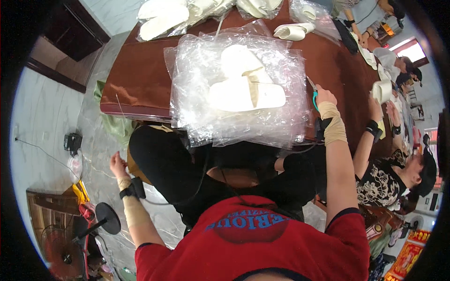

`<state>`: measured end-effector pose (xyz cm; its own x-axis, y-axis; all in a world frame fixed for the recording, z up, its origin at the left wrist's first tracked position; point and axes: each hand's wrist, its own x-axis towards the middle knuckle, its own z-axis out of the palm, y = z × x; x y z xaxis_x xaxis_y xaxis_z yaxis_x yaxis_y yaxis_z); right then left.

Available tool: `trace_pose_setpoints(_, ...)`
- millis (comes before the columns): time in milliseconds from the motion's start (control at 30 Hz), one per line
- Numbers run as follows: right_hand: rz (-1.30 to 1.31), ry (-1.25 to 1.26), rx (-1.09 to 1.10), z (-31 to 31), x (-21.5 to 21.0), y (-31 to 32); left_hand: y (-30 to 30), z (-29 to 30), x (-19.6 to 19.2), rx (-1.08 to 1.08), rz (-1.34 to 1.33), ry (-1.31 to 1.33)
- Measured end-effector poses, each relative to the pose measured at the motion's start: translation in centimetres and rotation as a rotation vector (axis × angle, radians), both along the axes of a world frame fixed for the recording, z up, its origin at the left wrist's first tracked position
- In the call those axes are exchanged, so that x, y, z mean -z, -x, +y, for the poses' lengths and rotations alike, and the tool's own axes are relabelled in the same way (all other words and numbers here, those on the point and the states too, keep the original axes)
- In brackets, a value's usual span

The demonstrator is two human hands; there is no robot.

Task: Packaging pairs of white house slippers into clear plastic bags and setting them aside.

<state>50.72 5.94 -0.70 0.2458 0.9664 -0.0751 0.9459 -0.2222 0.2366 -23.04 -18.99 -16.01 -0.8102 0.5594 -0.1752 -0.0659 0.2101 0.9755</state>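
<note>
My right hand (326, 96) is closed around a pair of scissors (315, 99) with teal handles. Their blades point away from me, beside the right edge of a pile of clear plastic bags (192, 112). On that pile lie two white slippers, the farther slipper (237, 60) partly behind the nearer slipper (229, 95). Out to the left, off the table and beside my left knee, my left hand (118, 165) has its fingers curled in. Whether anything is between them I cannot make out. Neither hand touches the slippers.
More white slippers in clear bags (164, 18) lie along the far side of the brown-covered table (140, 70). One pair of loose slippers (294, 31) rests behind the pile. Close on my right, a co-worker (384, 178) handles a white slipper (382, 91). A fan (65, 248) stands lower left.
</note>
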Motion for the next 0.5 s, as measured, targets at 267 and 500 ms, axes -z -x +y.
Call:
trace_pose_setpoints(267, -0.157, 0.009, -0.058, 1.2, -2.5, 0.9, 1.9, 2.3, 5.2, 0.384, 0.713, 0.488)
trace_pose_setpoints(500, 1.341, 0.005, -0.207, -3.1, -5.7, 15.4, -17.7, 12.8, -20.9, 0.62, 0.362, -0.28)
